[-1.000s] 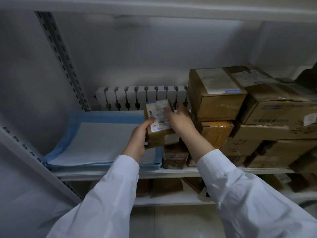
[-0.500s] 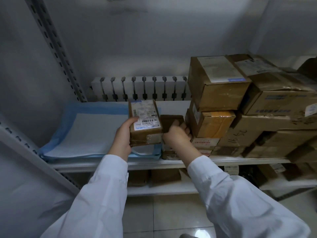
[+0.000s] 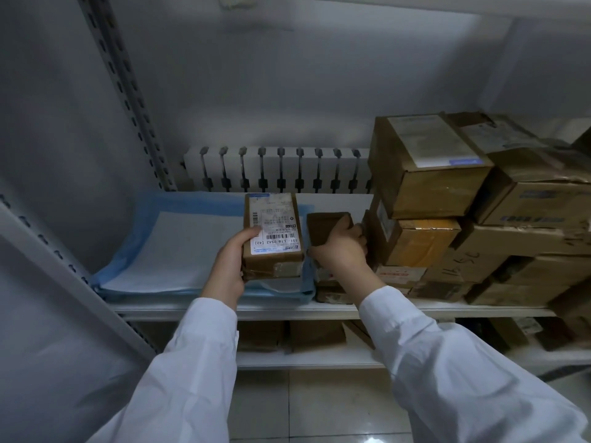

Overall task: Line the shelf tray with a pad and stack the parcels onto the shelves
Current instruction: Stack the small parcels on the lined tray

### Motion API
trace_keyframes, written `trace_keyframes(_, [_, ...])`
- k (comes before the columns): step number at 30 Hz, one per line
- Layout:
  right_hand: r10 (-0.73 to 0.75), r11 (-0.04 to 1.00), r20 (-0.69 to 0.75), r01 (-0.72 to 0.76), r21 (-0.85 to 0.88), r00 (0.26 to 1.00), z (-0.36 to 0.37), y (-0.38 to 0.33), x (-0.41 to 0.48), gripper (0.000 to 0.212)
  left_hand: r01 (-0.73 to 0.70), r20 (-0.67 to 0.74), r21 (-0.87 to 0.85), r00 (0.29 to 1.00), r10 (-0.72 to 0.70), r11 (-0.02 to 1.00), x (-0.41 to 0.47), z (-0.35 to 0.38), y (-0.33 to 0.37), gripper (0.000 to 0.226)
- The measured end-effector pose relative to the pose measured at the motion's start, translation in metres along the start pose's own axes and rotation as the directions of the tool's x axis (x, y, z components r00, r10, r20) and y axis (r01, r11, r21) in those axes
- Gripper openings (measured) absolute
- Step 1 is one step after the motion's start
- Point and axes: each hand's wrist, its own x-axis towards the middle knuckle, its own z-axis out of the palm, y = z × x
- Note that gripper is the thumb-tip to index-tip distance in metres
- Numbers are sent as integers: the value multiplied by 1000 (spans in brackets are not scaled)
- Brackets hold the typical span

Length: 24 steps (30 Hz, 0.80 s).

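A blue-edged white pad lies on the left part of the shelf. My left hand grips a small brown parcel with a white barcode label, held over the pad's right end. My right hand grips a plain dark brown parcel just right of the labelled one, above several small parcels lying on the shelf. Both sleeves are white.
A stack of cardboard boxes fills the right side of the shelf. A white radiator stands behind the shelf. More parcels lie on the lower shelf. A perforated metal upright rises at the left.
My right hand left the labelled parcel and took hold of the plain brown parcel beside it. My left hand lowered the labelled parcel and shifted it left over the pad's right end.
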Motion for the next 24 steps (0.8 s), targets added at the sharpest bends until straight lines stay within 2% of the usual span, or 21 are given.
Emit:
trace_keyframes(5, [-121, 993, -88, 121, -2, 989, -2, -17, -5, 101, -25, -32, 0, 999, 25, 1000, 0, -15, 7, 14])
trace_keyframes(12, [-147, 989, -120, 145, -23, 982, 7, -45, -8, 95, -42, -132, -22, 991, 39, 999, 18, -52, 25, 17])
trace_keyframes(18, [-179, 963, -25, 180, 202, 984, 33, -73, -1, 85, -30, -256, 4, 966, 30, 1000, 54, -98, 41, 45])
trace_keyframes(22, [-167, 958, 20, 158, 238, 986, 59, -96, 3, 85, -3, -301, 6, 954, 5, 1000, 73, -124, 45, 48])
trace_keyframes(24, [-155, 956, 44, 139, 257, 987, 72, -108, 7, 90, 9, -305, -1, 952, -9, 1000, 84, -138, 48, 58])
